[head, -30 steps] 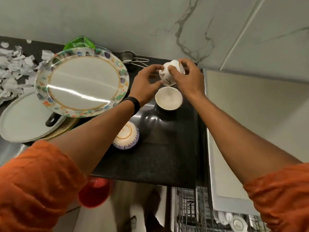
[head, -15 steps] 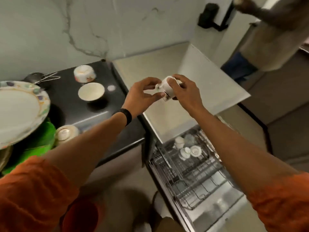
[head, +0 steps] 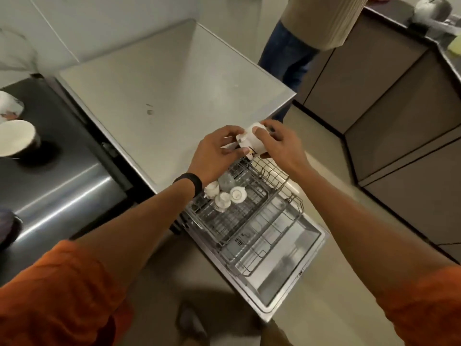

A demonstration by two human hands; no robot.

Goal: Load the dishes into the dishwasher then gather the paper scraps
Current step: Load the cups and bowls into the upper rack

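Tilted white cup (head: 252, 144) gripped by both hands, left hand (head: 215, 154) pinched its near end, right hand (head: 283, 146) curled round its body, cup hung above the pulled-out dishwasher rack (head: 249, 217), several small white pieces (head: 238, 194) sat in that rack

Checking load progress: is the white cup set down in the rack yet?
No, the left hand and right hand hold the white cup above the rack.
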